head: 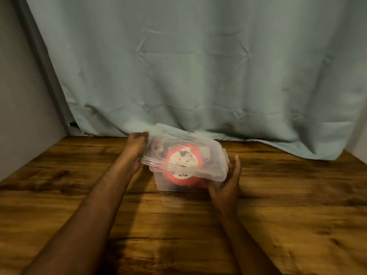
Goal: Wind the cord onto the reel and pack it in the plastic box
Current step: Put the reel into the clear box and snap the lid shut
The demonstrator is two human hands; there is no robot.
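A clear plastic box (166, 183) stands on the wooden table (278, 205) near its middle. Inside it lies the red cord reel (185, 159) with a white round label, seen through the plastic. The clear lid (210, 151) sits tilted on top of the box, its left end raised. My left hand (138, 147) grips the lid's left edge, fingers curled over its far corner. My right hand (228, 185) holds the box's right side, thumb on the front wall and fingers up against the right end. The cord itself is hard to make out through the blur.
A pale green curtain (198, 76) hangs behind the table and drapes onto its back edge. A grey wall (17, 96) closes the left side. Bare wood lies in front of and beside the box.
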